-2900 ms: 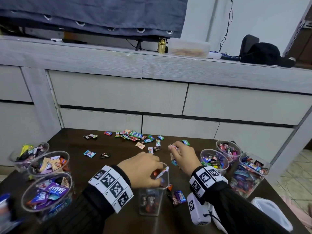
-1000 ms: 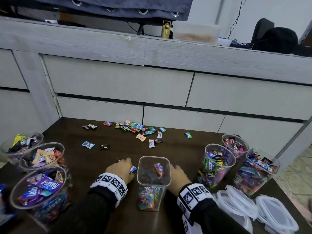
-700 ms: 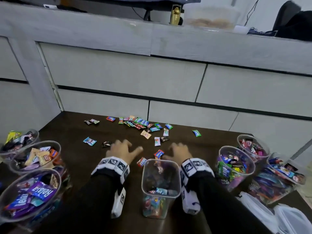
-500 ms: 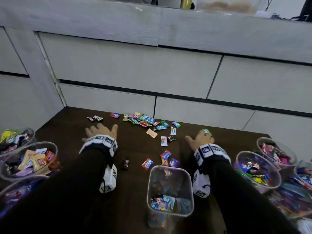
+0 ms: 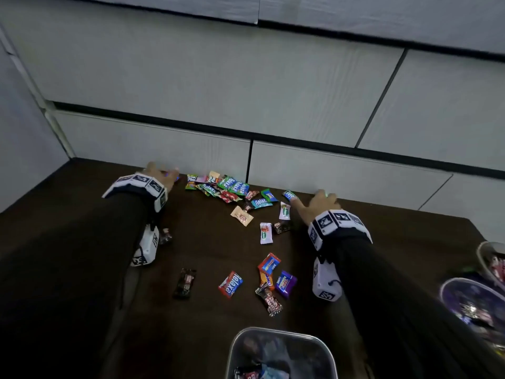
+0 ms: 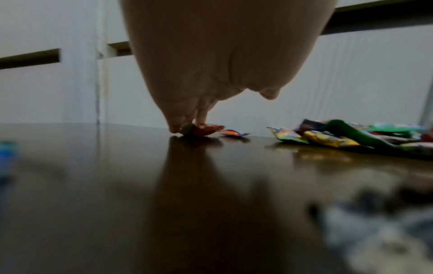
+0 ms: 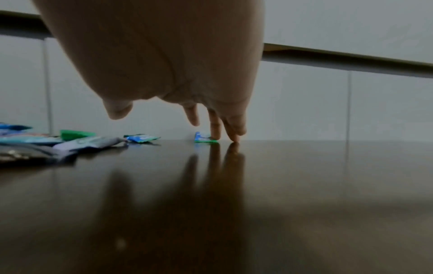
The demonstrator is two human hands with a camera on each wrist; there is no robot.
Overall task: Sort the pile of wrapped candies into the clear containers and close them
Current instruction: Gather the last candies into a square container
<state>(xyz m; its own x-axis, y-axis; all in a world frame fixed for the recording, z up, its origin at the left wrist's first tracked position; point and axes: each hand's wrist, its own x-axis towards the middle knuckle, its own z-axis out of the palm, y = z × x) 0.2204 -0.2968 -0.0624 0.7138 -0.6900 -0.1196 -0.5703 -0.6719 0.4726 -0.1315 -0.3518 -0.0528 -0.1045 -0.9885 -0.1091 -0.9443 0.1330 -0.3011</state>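
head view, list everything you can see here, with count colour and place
table: one, dark brown, under everything
wrapped candies: many, mixed colours, clustered at the far edge
red Relaxa candy: one, mid-table, near a purple and a dark one
square clear container: one, near edge, candies inside
round clear containers: two partly visible, right edge
drawer fronts: pale grey, behind the table
left hand: fingertips on a red candy
right hand: open, fingertip on a blue-green candy

Glossy dark table [image 6: 117, 185], probably wood
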